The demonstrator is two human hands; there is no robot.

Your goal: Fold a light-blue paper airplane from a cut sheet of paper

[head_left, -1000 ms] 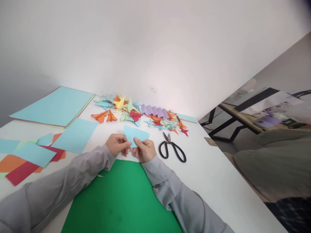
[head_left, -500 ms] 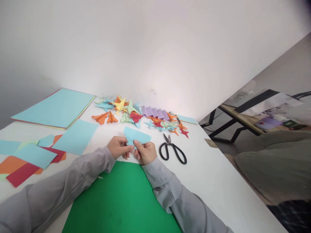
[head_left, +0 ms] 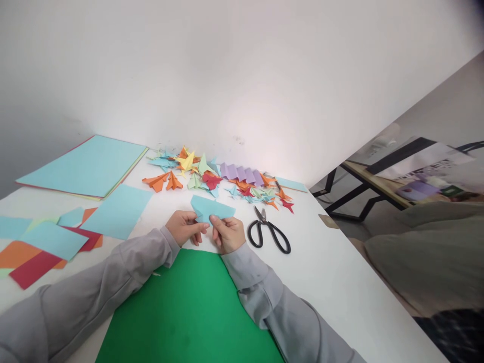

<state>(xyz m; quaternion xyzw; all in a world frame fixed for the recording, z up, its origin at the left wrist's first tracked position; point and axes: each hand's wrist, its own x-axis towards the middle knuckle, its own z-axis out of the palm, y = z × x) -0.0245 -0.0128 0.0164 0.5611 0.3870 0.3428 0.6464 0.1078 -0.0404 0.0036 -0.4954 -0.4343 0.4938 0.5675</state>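
Note:
A partly folded sheet of light blue paper [head_left: 212, 207] is held between my two hands, just past the far edge of a green sheet [head_left: 192, 307]. My left hand [head_left: 186, 228] grips its left side, with fingers partly behind it. On the right, my right hand [head_left: 229, 233] pinches the lower edge, thumb in front. Black-handled scissors [head_left: 269, 231] lie to the right with their blades slightly parted. Behind the hands is a heap of small folded paper figures [head_left: 185, 164] in several colours, beside a purple pleated strip [head_left: 242, 174].
A stack of large coloured sheets [head_left: 83, 166] lies at the back left. In front of it are a blue sheet [head_left: 119, 212] and several cut pieces [head_left: 55, 239]. A white wall [head_left: 234, 75] bounds the table's back. Beyond the right edge stands a black-legged table [head_left: 351, 201].
The blue paper's lower left part is turned differently, and its lower edge looks straighter. My left fingers have shifted slightly, and my right thumb stays on the paper.

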